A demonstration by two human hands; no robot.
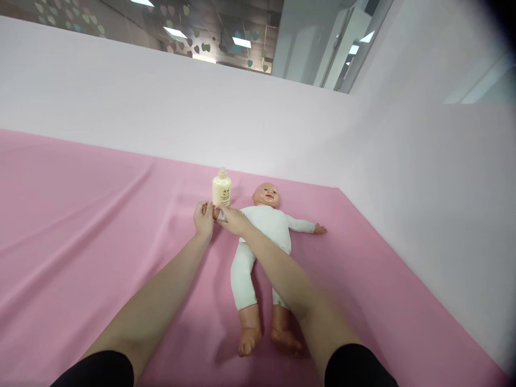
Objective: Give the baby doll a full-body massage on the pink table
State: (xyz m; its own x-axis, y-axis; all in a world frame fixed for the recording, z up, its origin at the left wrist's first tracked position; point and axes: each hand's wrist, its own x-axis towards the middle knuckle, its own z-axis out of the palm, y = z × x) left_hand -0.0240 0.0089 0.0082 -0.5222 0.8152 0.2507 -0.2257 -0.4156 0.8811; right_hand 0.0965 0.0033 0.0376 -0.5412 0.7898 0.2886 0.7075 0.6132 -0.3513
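Note:
A baby doll [268, 231] with a white cloth body lies on its back on the pink sheet [100, 226], head toward the wall and feet toward me. Its arm on the left side is stretched out between my hands. My left hand [203, 219] is closed around the doll's small hand at the end of that arm. Close beside it, my right hand [234, 220] grips the same arm near the wrist, over the white sleeve end. Just behind my hands stands a pale yellow lotion bottle [221, 191], upright, its lower edge partly hidden by my fingers.
A white wall [181, 107] rises behind the sheet, and another wall [435, 177] bounds it on the right. Above the back wall is a window [226, 32] with heart stickers. The sheet has long wrinkles on the left.

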